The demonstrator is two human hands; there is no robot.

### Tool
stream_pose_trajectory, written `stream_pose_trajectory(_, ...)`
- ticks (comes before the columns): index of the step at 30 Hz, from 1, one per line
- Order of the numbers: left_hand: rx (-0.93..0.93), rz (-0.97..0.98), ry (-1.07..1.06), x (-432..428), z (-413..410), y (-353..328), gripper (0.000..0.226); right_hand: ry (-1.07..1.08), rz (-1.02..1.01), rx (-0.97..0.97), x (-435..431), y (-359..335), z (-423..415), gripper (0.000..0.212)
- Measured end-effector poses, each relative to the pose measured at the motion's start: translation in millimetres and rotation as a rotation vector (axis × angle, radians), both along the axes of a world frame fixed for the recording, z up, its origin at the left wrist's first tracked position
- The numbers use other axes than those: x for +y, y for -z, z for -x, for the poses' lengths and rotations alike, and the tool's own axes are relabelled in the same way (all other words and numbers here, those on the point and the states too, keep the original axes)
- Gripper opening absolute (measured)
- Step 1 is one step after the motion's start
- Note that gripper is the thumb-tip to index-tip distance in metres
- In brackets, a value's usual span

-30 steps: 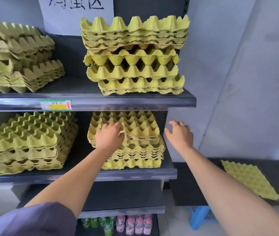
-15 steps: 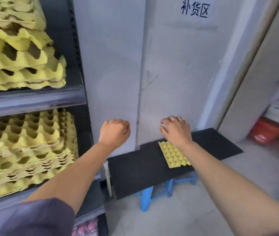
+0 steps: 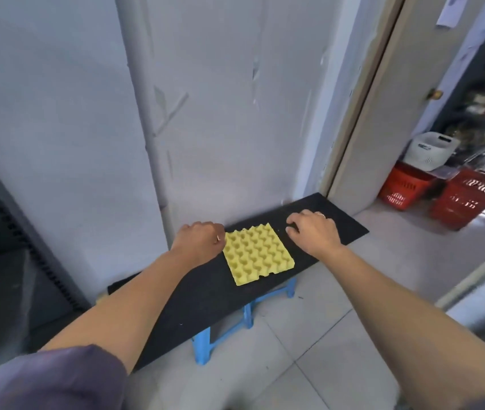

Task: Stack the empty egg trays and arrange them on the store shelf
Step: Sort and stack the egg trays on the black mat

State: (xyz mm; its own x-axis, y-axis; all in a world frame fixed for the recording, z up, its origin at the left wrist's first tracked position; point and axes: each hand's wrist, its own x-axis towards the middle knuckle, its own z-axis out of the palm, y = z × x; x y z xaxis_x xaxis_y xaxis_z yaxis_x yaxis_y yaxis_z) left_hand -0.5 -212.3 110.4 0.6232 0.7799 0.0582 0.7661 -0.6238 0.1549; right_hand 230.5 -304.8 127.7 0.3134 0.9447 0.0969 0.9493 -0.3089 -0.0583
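Blue stool point(image 3: 205, 341), red baskets point(image 3: 466, 202).

No text can be read with certainty. Dark marks are carried by a paper sheet point(image 3: 449, 9) at the upper right, but they are blurred. White print on the red baskets point(image 3: 469, 199) is likewise illegible.

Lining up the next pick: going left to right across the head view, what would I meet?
Dark shelf unit → left hand → yellow egg tray → right hand → red shopping baskets.
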Motion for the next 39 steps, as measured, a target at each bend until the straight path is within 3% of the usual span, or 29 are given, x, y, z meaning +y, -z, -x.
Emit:
stream_pose_trajectory(9,0.102,0.117,-0.006,118,-82,66,0.027,0.017,0.25,-0.065,95,60,-85,0.035)
stream_pose_trajectory(18,0.121,0.383,-0.118,174,-148,141,0.027,0.108,0.448,0.138,154,134,-167,0.041)
stream_pose_trajectory(28,0.085,0.591,-0.385,195,-194,248,0.04,0.051,0.524,0.31,214,248,-221,0.041)
stream_pose_trajectory(34,0.125,0.606,-0.472,207,-210,331,0.051,0.046,0.57,0.328,243,343,-234,0.045)
stream_pose_trajectory(39,0.052,0.654,-0.604,215,-217,398,0.062,0.091,0.552,0.347,259,413,-236,0.051)
